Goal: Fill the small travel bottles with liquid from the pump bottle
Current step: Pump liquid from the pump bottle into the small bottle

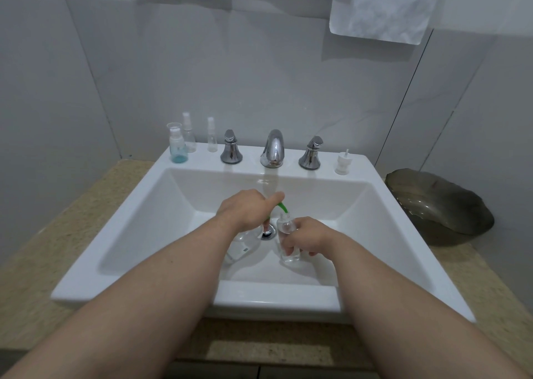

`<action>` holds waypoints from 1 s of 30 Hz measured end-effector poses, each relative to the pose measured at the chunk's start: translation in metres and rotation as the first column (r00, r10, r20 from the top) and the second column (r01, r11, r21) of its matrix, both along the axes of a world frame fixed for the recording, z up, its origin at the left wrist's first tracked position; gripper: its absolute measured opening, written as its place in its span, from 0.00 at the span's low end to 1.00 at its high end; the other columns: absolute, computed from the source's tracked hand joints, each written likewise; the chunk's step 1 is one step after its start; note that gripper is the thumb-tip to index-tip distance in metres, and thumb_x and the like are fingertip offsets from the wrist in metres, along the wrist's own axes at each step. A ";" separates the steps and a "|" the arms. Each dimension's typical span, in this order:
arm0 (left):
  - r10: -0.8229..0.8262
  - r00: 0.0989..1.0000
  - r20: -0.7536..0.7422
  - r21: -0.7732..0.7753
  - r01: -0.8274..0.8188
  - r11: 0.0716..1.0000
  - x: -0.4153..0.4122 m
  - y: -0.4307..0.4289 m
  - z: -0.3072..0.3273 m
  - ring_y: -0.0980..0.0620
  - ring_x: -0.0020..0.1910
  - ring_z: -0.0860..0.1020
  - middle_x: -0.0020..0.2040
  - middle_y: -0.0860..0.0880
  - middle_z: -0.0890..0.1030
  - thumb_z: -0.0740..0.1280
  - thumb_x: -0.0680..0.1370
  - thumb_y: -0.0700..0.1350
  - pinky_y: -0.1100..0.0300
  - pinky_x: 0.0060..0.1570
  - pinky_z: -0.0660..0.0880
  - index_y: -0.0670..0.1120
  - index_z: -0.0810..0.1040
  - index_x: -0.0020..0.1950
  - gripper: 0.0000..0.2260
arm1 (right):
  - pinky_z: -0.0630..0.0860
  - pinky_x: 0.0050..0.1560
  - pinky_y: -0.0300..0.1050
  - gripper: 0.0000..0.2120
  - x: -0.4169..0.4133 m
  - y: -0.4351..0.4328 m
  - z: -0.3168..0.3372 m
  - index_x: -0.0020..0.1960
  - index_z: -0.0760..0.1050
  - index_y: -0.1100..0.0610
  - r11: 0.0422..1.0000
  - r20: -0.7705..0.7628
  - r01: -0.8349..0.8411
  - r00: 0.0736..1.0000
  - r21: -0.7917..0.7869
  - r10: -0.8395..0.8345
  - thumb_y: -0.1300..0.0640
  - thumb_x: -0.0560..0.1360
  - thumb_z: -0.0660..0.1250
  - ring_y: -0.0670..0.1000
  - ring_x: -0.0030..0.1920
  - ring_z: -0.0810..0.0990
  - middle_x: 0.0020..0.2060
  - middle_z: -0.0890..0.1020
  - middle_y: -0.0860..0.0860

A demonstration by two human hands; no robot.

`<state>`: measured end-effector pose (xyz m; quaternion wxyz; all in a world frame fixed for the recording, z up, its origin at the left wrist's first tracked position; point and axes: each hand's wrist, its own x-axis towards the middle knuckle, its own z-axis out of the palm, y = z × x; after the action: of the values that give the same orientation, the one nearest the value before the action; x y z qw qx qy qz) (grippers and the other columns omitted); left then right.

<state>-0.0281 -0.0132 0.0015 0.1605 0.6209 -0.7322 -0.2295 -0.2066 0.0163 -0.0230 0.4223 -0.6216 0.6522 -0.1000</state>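
Note:
Over the basin of the white sink [138, 214], my left hand [245, 210] lies on top of a clear pump bottle [240, 244], its index finger stretched along the green pump spout [284, 206]. The spout's tip meets the open neck of a small clear travel bottle [287, 234], which my right hand [307, 238] grips upright around its body. The pump bottle's neck is hidden under my left hand. On the sink's back ledge at the left stand a small bottle with a little blue liquid [177, 145] and two clear spray bottles [189, 133] [212, 135].
Two chrome tap handles [230, 148] [311, 153] flank the spout [273, 149]. A loose white spray cap [343, 162] stands on the ledge at the right. A dark glass bowl [441, 205] sits on the speckled counter [37, 249]. White towels [386, 6] hang above.

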 end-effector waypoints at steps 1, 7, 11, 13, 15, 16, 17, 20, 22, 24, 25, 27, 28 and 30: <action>-0.003 1.000 0.001 0.000 0.003 1.000 0.000 0.000 0.000 0.51 0.42 0.80 0.36 0.55 0.83 0.52 0.80 0.70 0.53 0.49 0.74 0.47 0.84 0.35 0.34 | 0.69 0.38 0.43 0.10 0.000 0.000 0.000 0.40 0.79 0.49 1.000 0.000 0.001 1.000 -0.002 -0.001 0.55 0.58 0.68 0.52 0.41 0.74 0.39 0.80 0.49; -0.004 1.000 0.003 0.004 0.004 1.000 0.000 -0.002 -0.002 0.50 0.42 0.80 0.37 0.54 0.84 0.53 0.80 0.68 0.54 0.46 0.73 0.47 0.84 0.35 0.33 | 0.69 0.38 0.43 0.10 0.000 0.000 0.000 0.39 0.78 0.48 1.000 0.000 0.001 1.000 0.004 -0.001 0.55 0.58 0.68 0.53 0.40 0.74 0.38 0.80 0.49; -0.011 1.000 0.011 -0.006 0.011 1.000 -0.001 -0.004 -0.003 0.49 0.42 0.80 0.37 0.53 0.84 0.52 0.80 0.66 0.53 0.45 0.73 0.48 0.84 0.32 0.32 | 0.69 0.39 0.43 0.10 0.001 0.000 0.001 0.38 0.78 0.49 1.000 -0.001 0.001 1.000 0.003 -0.001 0.55 0.57 0.68 0.53 0.41 0.74 0.39 0.80 0.49; -0.011 1.000 0.017 -0.011 0.011 1.000 -0.001 -0.004 -0.003 0.49 0.42 0.80 0.38 0.53 0.84 0.52 0.80 0.65 0.54 0.45 0.73 0.48 0.84 0.32 0.31 | 0.69 0.39 0.43 0.09 0.001 0.001 0.002 0.38 0.78 0.49 1.000 0.002 -0.002 1.000 0.002 0.002 0.55 0.58 0.68 0.52 0.41 0.74 0.39 0.79 0.49; -0.013 0.999 0.031 -0.019 0.014 1.000 -0.001 -0.004 -0.003 0.48 0.42 0.80 0.39 0.52 0.84 0.53 0.80 0.63 0.54 0.44 0.73 0.48 0.84 0.32 0.31 | 0.68 0.38 0.43 0.08 0.001 0.001 0.002 0.38 0.79 0.48 1.000 0.006 -0.004 1.000 0.001 0.004 0.55 0.59 0.68 0.52 0.41 0.73 0.39 0.79 0.49; -0.015 0.999 0.042 -0.025 0.016 1.000 -0.001 -0.005 -0.003 0.47 0.43 0.80 0.40 0.52 0.84 0.53 0.80 0.62 0.55 0.43 0.73 0.48 0.84 0.31 0.30 | 0.68 0.38 0.43 0.08 0.000 0.001 0.001 0.38 0.79 0.48 1.000 0.006 -0.001 1.000 0.000 0.001 0.55 0.59 0.68 0.52 0.41 0.73 0.38 0.79 0.49; -0.016 0.998 0.053 -0.032 0.017 0.999 -0.001 -0.005 -0.003 0.47 0.43 0.80 0.40 0.51 0.84 0.53 0.80 0.61 0.55 0.42 0.72 0.48 0.84 0.31 0.29 | 0.68 0.38 0.43 0.09 0.000 0.001 0.001 0.38 0.78 0.48 1.000 0.007 0.001 1.000 -0.001 -0.001 0.55 0.58 0.68 0.52 0.41 0.73 0.38 0.79 0.49; -0.015 0.998 0.064 -0.034 0.017 0.999 -0.001 -0.007 -0.003 0.46 0.43 0.80 0.40 0.50 0.83 0.54 0.80 0.59 0.55 0.42 0.72 0.48 0.84 0.31 0.27 | 0.68 0.38 0.43 0.09 0.001 0.001 0.001 0.38 0.79 0.49 1.000 0.008 0.001 1.000 0.000 -0.001 0.55 0.58 0.68 0.52 0.41 0.73 0.38 0.79 0.50; -0.016 0.998 0.065 -0.036 0.018 0.999 -0.001 -0.007 -0.003 0.46 0.43 0.80 0.41 0.49 0.84 0.54 0.80 0.59 0.55 0.43 0.74 0.48 0.83 0.32 0.27 | 0.68 0.38 0.43 0.09 0.001 0.001 0.001 0.38 0.79 0.49 1.000 0.009 0.005 1.000 -0.001 -0.005 0.55 0.58 0.68 0.52 0.40 0.73 0.38 0.79 0.50; -0.015 0.998 0.057 -0.038 0.017 0.999 0.000 -0.006 -0.004 0.46 0.44 0.80 0.41 0.50 0.84 0.54 0.80 0.61 0.54 0.45 0.74 0.48 0.83 0.32 0.28 | 0.68 0.38 0.43 0.08 0.001 0.000 0.000 0.37 0.78 0.48 1.000 0.008 0.005 1.000 -0.001 -0.005 0.55 0.58 0.68 0.52 0.40 0.73 0.38 0.79 0.49; -0.011 0.999 0.043 -0.032 0.013 0.999 0.000 -0.006 -0.004 0.46 0.44 0.81 0.41 0.50 0.84 0.54 0.80 0.62 0.54 0.45 0.74 0.48 0.83 0.32 0.29 | 0.68 0.38 0.43 0.08 0.001 0.000 0.000 0.37 0.78 0.48 1.000 0.008 0.005 1.000 0.000 -0.005 0.55 0.58 0.68 0.52 0.40 0.73 0.38 0.79 0.49; 0.000 1.000 0.009 -0.015 0.000 1.000 0.001 -0.004 -0.005 0.48 0.44 0.81 0.40 0.53 0.84 0.53 0.80 0.67 0.53 0.46 0.74 0.48 0.84 0.33 0.31 | 0.68 0.38 0.43 0.09 0.001 0.000 0.000 0.39 0.78 0.49 1.000 0.007 0.006 1.000 0.003 -0.006 0.55 0.58 0.69 0.52 0.40 0.73 0.38 0.79 0.49; 0.003 1.000 -0.001 -0.012 -0.003 1.000 0.002 -0.004 -0.005 0.49 0.44 0.81 0.39 0.54 0.84 0.52 0.79 0.69 0.53 0.47 0.73 0.48 0.84 0.33 0.33 | 0.68 0.38 0.44 0.10 0.000 0.000 0.000 0.39 0.78 0.49 1.000 0.007 0.006 1.000 0.003 -0.006 0.55 0.58 0.69 0.52 0.40 0.73 0.38 0.79 0.49; 0.005 1.000 -0.008 -0.010 -0.005 1.000 0.002 -0.003 -0.004 0.50 0.43 0.80 0.38 0.55 0.84 0.51 0.79 0.73 0.52 0.49 0.73 0.48 0.85 0.34 0.36 | 0.69 0.39 0.44 0.10 0.000 0.001 0.000 0.39 0.78 0.49 1.000 0.004 0.008 1.000 -0.001 -0.008 0.56 0.58 0.69 0.52 0.40 0.73 0.38 0.78 0.49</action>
<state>-0.0262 -0.0163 -0.0022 0.1670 0.6209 -0.7313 -0.2277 -0.2065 0.0169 -0.0227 0.4228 -0.6190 0.6538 -0.1033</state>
